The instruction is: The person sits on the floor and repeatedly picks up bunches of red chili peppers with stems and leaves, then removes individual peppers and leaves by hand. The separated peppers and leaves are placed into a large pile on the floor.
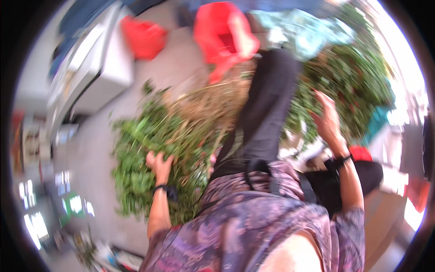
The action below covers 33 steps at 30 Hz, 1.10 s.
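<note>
On the left lies a heap of leafy green plants [132, 183], its pale stems and dry roots [210, 98] pointing towards the middle of the view. My left hand [160, 166] rests at this heap with its fingers spread; a light green stalk [137, 132] lies just beyond the fingertips, and whether the hand touches it is unclear. My right hand [328, 117] is raised beside a second, larger heap of greens [357, 78] on the right, fingers apart and nothing seen in it. Motion blur hides fine detail.
Red plastic bags [222, 34] lie on the floor at the top, near a white box-like unit [115, 64]. A pale teal plastic sheet [299, 30] touches the right heap. My dark-trousered leg [268, 102] stretches between the heaps. A cardboard box [384, 217] stands at lower right.
</note>
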Each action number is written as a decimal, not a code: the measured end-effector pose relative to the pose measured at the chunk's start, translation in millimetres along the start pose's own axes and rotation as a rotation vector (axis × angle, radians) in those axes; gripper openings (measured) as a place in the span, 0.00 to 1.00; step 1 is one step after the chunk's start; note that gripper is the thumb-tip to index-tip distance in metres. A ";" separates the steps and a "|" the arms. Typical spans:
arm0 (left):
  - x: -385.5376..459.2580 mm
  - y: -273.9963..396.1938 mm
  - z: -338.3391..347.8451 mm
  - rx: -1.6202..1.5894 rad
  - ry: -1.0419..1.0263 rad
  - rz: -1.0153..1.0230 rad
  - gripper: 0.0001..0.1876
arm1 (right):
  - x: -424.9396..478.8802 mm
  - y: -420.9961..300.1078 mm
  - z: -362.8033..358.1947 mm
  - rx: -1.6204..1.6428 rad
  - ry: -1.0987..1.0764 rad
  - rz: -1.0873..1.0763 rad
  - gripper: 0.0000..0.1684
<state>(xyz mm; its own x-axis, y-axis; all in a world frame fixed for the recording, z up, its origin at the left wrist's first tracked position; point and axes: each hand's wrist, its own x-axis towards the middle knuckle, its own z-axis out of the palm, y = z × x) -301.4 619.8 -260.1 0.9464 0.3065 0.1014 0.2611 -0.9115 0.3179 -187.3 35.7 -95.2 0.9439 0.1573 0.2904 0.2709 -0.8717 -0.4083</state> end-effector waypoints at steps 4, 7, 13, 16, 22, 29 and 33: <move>-1.8 17.9 -24.6 0.010 -0.114 -0.191 0.22 | 11.4 1.3 1.2 -0.006 0.088 -0.118 0.38; 0.8 16.5 -29.4 0.084 -0.008 -0.058 0.22 | 0.0 10.3 -12.9 0.043 0.113 0.031 0.37; -10.5 33.2 -20.3 0.009 -0.017 -0.158 0.18 | -1.9 5.6 -15.1 0.016 0.150 -0.102 0.35; -18.9 38.2 -15.1 0.011 -0.035 -0.211 0.18 | -2.7 0.7 -11.5 0.004 0.116 -0.093 0.33; -34.5 35.1 -9.5 0.004 -0.028 -0.182 0.17 | -2.9 -4.1 -6.7 0.018 0.110 -0.095 0.34; -18.2 32.8 -0.2 0.069 0.067 0.015 0.13 | -2.3 4.0 -29.5 0.024 0.123 0.098 0.38; -9.0 20.3 -17.8 -0.005 0.003 0.044 0.15 | 4.5 21.8 -52.0 -0.104 0.214 -0.026 0.37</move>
<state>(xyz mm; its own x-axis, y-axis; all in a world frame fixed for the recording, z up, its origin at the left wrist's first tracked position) -307.9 603.5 -237.8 0.9566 0.2665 0.1180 0.2180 -0.9228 0.3177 -186.9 -6.7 -57.8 0.8721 0.0880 0.4814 0.2632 -0.9137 -0.3097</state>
